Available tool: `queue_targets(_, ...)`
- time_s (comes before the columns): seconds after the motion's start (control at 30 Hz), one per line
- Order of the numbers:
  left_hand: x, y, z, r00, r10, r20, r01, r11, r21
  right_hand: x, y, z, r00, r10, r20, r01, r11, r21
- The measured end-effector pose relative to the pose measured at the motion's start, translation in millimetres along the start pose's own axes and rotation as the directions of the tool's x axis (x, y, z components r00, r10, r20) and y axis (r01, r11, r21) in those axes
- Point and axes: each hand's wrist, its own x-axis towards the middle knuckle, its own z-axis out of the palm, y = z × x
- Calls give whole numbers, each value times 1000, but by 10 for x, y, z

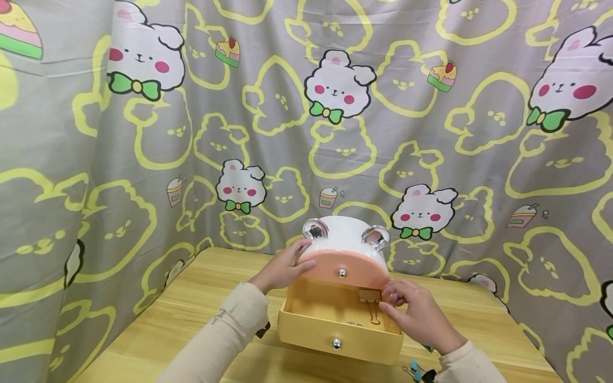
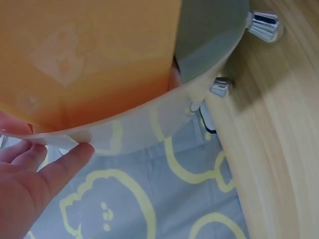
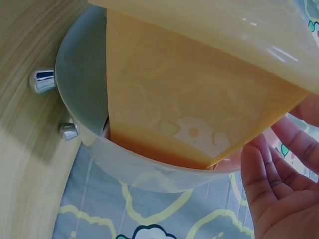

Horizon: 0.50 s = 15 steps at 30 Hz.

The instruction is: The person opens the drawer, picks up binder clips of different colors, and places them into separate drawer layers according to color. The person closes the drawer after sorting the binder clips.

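Note:
A small white chest (image 1: 342, 229) with silver ears has a peach upper drawer (image 1: 354, 260), pushed in, and a yellow lower drawer (image 1: 318, 330), pulled out. My left hand (image 1: 286, 266) rests on the chest's upper left side, thumb over the edge of the peach front. In the left wrist view its straight finger (image 2: 70, 162) lies along the white side wall. My right hand (image 1: 416, 308) is at the yellow drawer's right wall, its loosely bent fingers (image 3: 256, 172) close beside the chest. A binder clip (image 1: 369, 296) is inside the yellow drawer, near the right hand's thumb.
Blue and black binder clips (image 1: 417, 372) lie on the wooden table (image 1: 191, 303) by the right sleeve. A dark object (image 1: 263, 331) shows beside the left cuff. A patterned curtain (image 1: 278, 133) surrounds the table's back and sides.

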Motion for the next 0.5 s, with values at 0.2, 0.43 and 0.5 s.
queue_targets(0.2, -135, -109, -31, 999, -32, -1, 32, 995, -93, -46, 22, -20, 995, 96, -24, -96, 995, 2)
queue_targets(0.43, -405, -207, -109, 997, 3, 79, 15, 972, -236, -139, 195, -65, 981, 177, 73, -186, 972, 142)
queue_targets(0.5, -485, -260, -105, 994, 34, 107, -6, 967, -254, -171, 272, -79, 974, 163, 156, -193, 961, 200)
